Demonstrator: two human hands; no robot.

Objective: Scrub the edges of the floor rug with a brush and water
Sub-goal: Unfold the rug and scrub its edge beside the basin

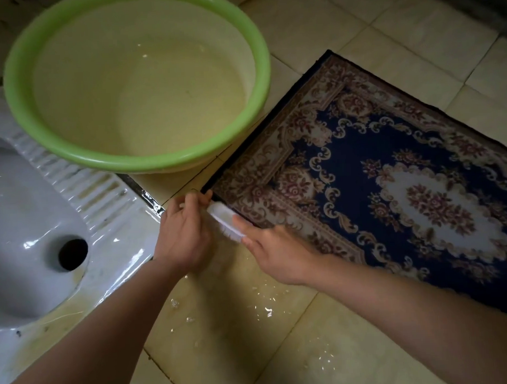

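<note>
White plastic and pale bristles mark the brush (226,219), which lies against the dark bound edge of the rug (391,185), just short of the rug's nearest corner. The right hand (278,254) grips the brush's rear end, one finger laid straight along its back and the rest wrapped under. The left hand (184,232) sits at that same corner with its fingers curled, apparently pinching the binding to hold it taut. Whether it also touches the brush tip cannot be told. By the look of it the scrubbing step is under way, with this corner being worked and the long sides running off from it not yet visibly treated. The next move probably calls for short strokes along the binding, with the left hand shifting ahead to keep the edge from buckling, and for a dip in the water (155,88) once the bristles run dry. That water stands cloudy in a green-rimmed basin (140,166) just beyond the rug's left edge, almost touching it. The rug lies flat on a floor (224,352) of cream tiles with dark grout lines. A thin puddle (266,307) glints on the tiles off the rug's near side, below the hands. A white ceramic squat toilet (29,216) is set into the floor farther left of the rug, on the far side of the left hand from it. The light in the room is dim.
</note>
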